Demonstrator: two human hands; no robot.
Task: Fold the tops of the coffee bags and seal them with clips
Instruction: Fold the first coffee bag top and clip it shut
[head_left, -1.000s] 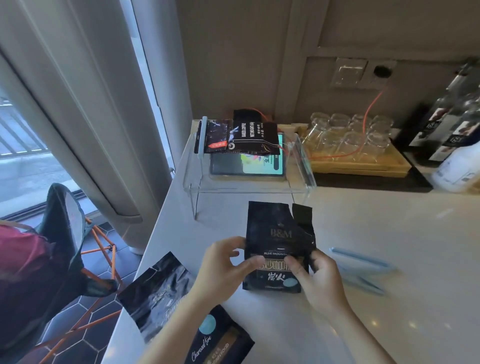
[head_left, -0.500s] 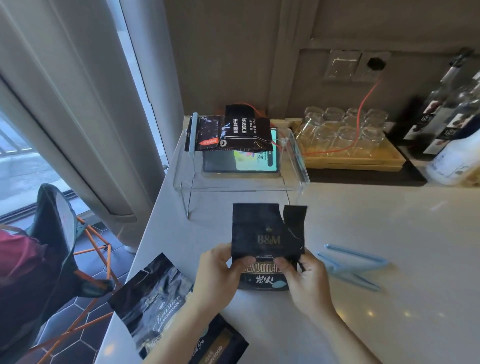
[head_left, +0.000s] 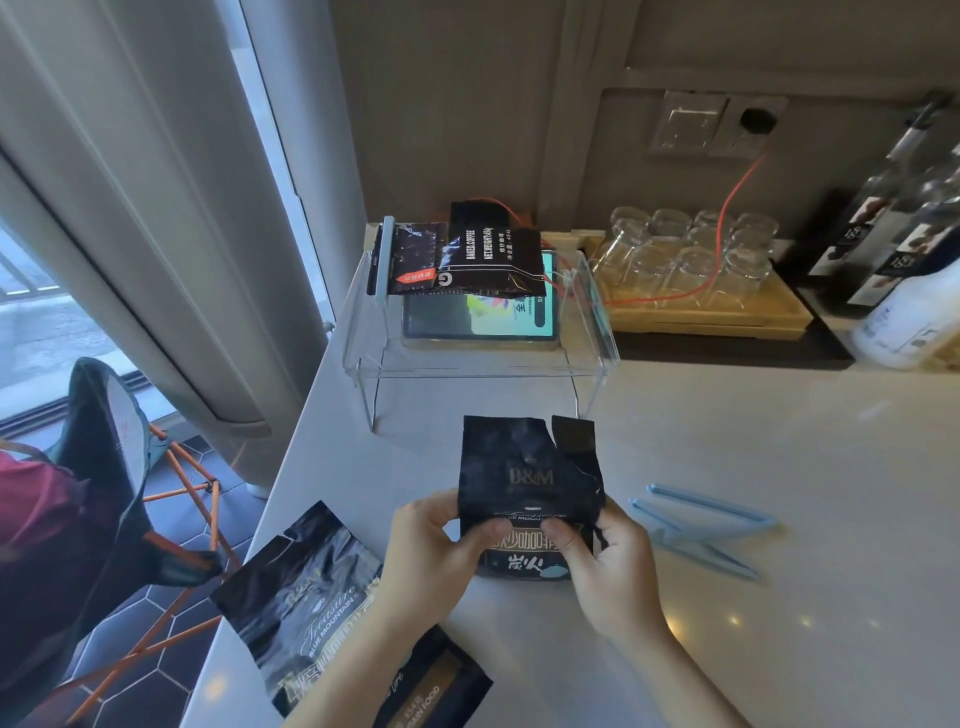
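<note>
Bag (head_left: 524, 483) stands upright on the bench (head_left: 779, 441), gripped at mid-height by both hands. Left hand (head_left: 431, 551) is closed on the bag's left edge, thumb pressed across the front just below the B&M print; right hand (head_left: 610, 566) is closed on the bag's right edge, thumb likewise on the front. Above the thumbs the top is unfolded, and its upper right corner is torn into a loose flap.

Clips (head_left: 696, 525), pale blue, lie on the bench just right of the bag, near the right hand and not touching it. Two more bags (head_left: 306, 603) lie flat to the left of the held bag, at the bench's near edge. Behind the bag, a clear stand (head_left: 478, 358) carries a bag that looks already sealed.

Risks from here, as I judge them: the torn corner may fold unevenly and slip out from under a clip, leaving a gap. Folding hard at the tear could lengthen it. Freeing the right hand for a clip may let the fold spring back, and the flat bags nearest the edge could be nudged off by the left forearm.
</note>
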